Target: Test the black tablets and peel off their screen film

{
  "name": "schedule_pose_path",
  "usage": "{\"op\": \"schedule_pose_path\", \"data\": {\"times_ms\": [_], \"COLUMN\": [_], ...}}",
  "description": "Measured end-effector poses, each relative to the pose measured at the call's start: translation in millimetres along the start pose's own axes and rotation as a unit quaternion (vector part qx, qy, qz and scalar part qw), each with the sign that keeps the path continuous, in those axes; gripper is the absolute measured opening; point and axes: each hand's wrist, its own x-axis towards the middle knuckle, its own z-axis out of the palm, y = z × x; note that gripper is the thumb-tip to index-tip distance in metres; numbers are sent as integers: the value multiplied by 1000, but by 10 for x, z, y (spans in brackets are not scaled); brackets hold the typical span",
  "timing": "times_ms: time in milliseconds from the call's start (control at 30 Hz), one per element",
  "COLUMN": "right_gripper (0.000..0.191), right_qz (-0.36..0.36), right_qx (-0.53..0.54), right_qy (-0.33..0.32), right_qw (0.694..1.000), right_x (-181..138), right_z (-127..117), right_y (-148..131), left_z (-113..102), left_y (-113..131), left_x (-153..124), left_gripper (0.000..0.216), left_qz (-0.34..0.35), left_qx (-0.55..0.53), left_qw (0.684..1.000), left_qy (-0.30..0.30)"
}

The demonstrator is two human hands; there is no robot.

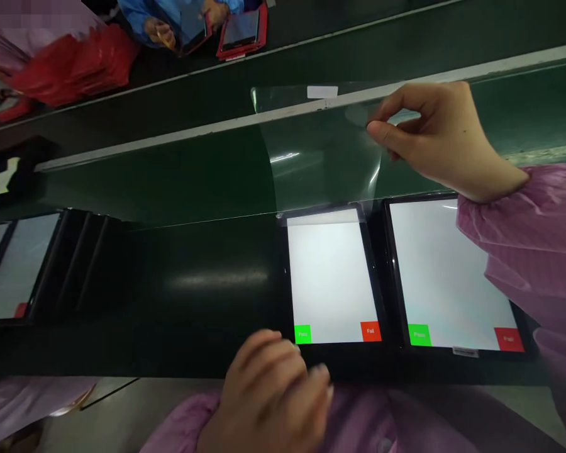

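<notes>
My right hand (pixel 434 135) pinches the right edge of a clear plastic film (pixel 316 154) between thumb and fingertips. The film stands up and bends above a tablet (pixel 332 277), its lower edge over the top of that tablet. A white label (pixel 322 92) is on the film's upper part. The tablet's lit white screen has a green "Pass" box and a red "Fail" box at the bottom. Just below its lower left corner is my left hand (pixel 268 396), fingers curled and smeared by motion; whether it holds anything does not show.
A second lit tablet (pixel 453 277) lies to the right, partly under my right sleeve. More tablets (pixel 21 264) lie at the left on the dark green bench (pixel 193 182). Across a pale ledge, a co-worker in blue handles a tablet (pixel 193 25) beside a red-cased one (pixel 240 30). Red bags (pixel 85 63) lie nearby.
</notes>
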Motion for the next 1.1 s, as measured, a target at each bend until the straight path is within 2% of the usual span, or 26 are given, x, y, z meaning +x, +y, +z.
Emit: {"op": "schedule_pose_path", "data": {"times_ms": [33, 100, 200, 233, 300, 400, 500, 700, 800, 967, 1100], "right_gripper": [14, 13, 16, 17, 17, 17, 18, 12, 5, 16, 16], "right_qz": [-5, -12, -10, -7, 2, 24, 39, 20, 8, -12, -31], "right_qx": [1, 2, 13, 17, 23, 26, 24, 25, 8, -1, -20], "right_qy": [0, 0, -6, -9, -12, -18, -15, -20, -33, -48, -58], "right_qw": [1000, 1000, 1000, 1000, 1000, 999, 999, 999, 999, 999, 998], "right_x": [-20, -59, -118, -140, -194, -300, -416, -650, -780, -944, -1031], "right_z": [-10, -17, 7, 19, 41, 55, 50, 38, 34, 22, 43], "right_y": [-2, -14, -54, -74, -122, -198, -245, -189, -154, -162, -195], "left_z": [103, 323, 612, 684, 779, 824, 830, 879, 876, 828, 710], "left_y": [-88, -255, -422, -454, -495, -542, -594, -676, -691, -703, -716], "left_x": [4, -50, -190, -221, -241, -204, -186, -234, -217, -179, -186], "left_gripper": [36, 64, 119, 128, 132, 133, 130, 128, 130, 133, 136], "left_qz": [-9, -100, -298, -338, -373, -367, -355, -325, -324, -323, -262], "left_qx": [22, 38, -43, -78, -132, -166, -178, -181, -186, -193, -211], "left_qw": [999, 993, 953, 937, 917, 915, 917, 928, 927, 926, 941], "left_qy": [28, 51, -29, -49, -49, -25, -26, 15, -3, -22, -37]}}
